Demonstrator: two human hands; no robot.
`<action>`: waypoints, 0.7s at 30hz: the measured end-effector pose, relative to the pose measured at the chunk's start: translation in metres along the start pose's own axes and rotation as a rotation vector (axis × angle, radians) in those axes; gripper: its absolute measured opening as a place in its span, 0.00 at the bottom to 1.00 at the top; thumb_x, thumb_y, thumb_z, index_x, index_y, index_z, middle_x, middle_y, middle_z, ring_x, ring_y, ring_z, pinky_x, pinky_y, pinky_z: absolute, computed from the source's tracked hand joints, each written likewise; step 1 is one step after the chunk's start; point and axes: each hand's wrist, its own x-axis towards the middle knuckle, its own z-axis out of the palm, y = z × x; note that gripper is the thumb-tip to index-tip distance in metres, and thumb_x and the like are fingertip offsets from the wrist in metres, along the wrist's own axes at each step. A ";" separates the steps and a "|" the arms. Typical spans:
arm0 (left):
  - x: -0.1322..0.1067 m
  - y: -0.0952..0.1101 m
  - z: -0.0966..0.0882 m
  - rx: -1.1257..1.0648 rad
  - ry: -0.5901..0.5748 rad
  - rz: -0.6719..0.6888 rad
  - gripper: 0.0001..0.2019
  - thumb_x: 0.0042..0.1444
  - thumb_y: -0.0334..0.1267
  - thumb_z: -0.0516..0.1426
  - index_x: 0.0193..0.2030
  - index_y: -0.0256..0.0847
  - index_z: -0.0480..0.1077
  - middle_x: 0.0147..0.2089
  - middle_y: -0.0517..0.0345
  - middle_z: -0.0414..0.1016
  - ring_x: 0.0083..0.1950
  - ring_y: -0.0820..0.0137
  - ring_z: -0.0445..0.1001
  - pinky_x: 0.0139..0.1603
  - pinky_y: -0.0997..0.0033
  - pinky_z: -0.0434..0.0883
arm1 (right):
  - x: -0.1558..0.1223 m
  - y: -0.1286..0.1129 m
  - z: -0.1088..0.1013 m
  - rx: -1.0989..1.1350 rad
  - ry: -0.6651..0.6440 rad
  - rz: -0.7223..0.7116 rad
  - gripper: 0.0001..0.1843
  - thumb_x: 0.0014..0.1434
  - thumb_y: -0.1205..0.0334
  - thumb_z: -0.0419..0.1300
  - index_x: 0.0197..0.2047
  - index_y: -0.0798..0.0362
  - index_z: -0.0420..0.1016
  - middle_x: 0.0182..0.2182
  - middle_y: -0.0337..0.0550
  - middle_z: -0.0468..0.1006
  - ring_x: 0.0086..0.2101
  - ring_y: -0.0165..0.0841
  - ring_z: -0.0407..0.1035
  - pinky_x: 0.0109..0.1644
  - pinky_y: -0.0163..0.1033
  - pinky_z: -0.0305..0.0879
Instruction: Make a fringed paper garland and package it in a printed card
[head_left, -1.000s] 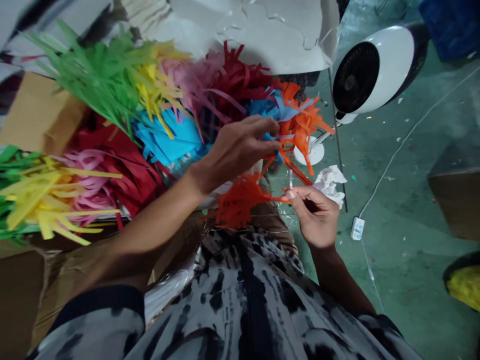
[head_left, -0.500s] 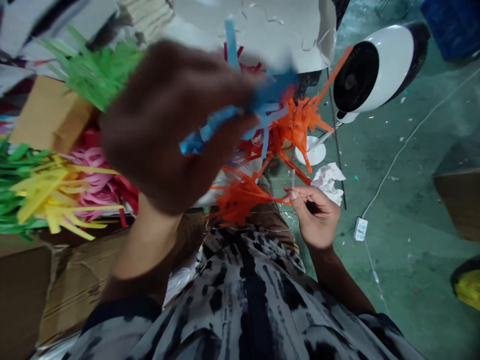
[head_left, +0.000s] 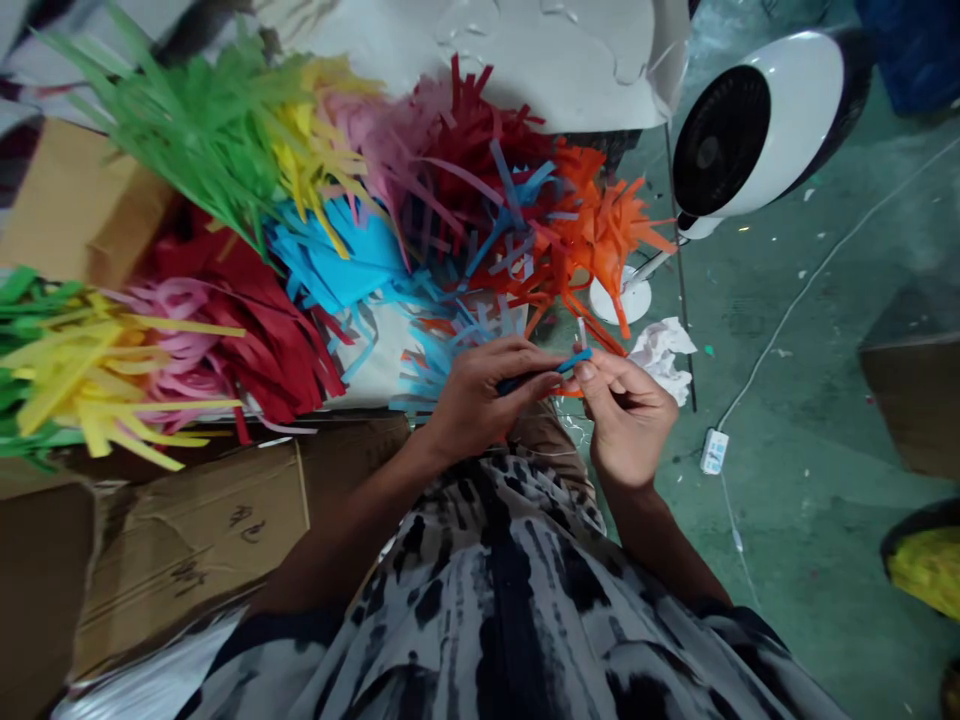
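Note:
My left hand [head_left: 484, 395] is closed around a blue fringed paper piece [head_left: 555, 368], its strips fanning out toward the table. My right hand [head_left: 626, 405] pinches the blue piece's tip together with a thin white stick [head_left: 581, 333] and a bit of orange paper. Both hands meet just above my lap. Behind them lie heaps of fringed paper: orange [head_left: 600, 225], blue [head_left: 337, 265], dark red [head_left: 247, 330], pink, yellow [head_left: 82, 380] and green [head_left: 172, 130].
A white fan [head_left: 757, 125] stands on the green floor at the right, with a crumpled white paper [head_left: 660, 355] and a white power strip [head_left: 712, 452] with its cord nearby. Cardboard boxes [head_left: 187, 540] sit at the lower left. A white sheet [head_left: 540, 60] lies at the top.
My left hand lifted a blue fringed piece from the pile toward the camera, then brought it down to meet my right hand. The orange piece held earlier is now mostly hidden.

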 end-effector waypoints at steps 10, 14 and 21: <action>-0.001 0.005 0.008 -0.034 0.136 -0.076 0.05 0.65 0.37 0.65 0.43 0.45 0.85 0.40 0.57 0.86 0.41 0.68 0.82 0.44 0.69 0.77 | 0.004 -0.006 0.006 0.039 -0.061 0.025 0.12 0.61 0.51 0.72 0.41 0.50 0.84 0.32 0.40 0.87 0.29 0.31 0.80 0.38 0.40 0.81; -0.002 0.006 0.010 0.009 0.187 -0.077 0.05 0.66 0.37 0.64 0.42 0.44 0.84 0.39 0.57 0.85 0.40 0.69 0.81 0.44 0.69 0.77 | 0.006 -0.010 0.008 0.047 -0.084 0.038 0.12 0.62 0.51 0.71 0.39 0.51 0.83 0.31 0.41 0.86 0.28 0.30 0.79 0.36 0.38 0.79; -0.002 0.006 0.011 -0.133 0.231 -0.134 0.06 0.66 0.41 0.65 0.42 0.41 0.79 0.40 0.57 0.81 0.39 0.72 0.80 0.39 0.73 0.77 | 0.010 -0.013 0.008 0.061 -0.162 0.084 0.10 0.64 0.53 0.69 0.40 0.52 0.82 0.28 0.37 0.83 0.28 0.28 0.76 0.35 0.36 0.77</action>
